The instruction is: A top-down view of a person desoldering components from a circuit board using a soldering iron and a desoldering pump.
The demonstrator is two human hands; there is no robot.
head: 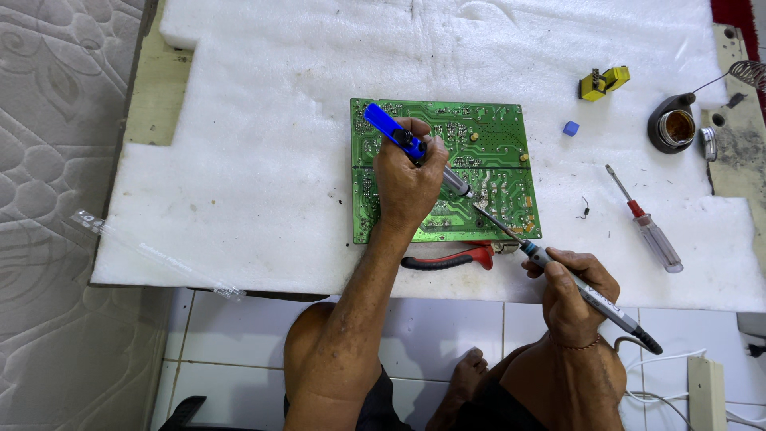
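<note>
Two hands at work, seen from the head camera. Left hand planted on the green circuit board, fingers wrapped tight round a blue-handled desoldering pump. Long axis running from upper left down to lower right, metal tip aimed at the board's lower middle. Right hand just off the board's lower right corner, fingers closed on a grey soldering iron. Slanted the opposite way: cord end low right, thin tip up-left, meeting the pump's nose on the board. Board lying flat on white foam sheet over the counter. Red-handled pliers tucked against the board's near edge. Red-and-clear screwdriver well to the right, flux tin beyond it.
</note>
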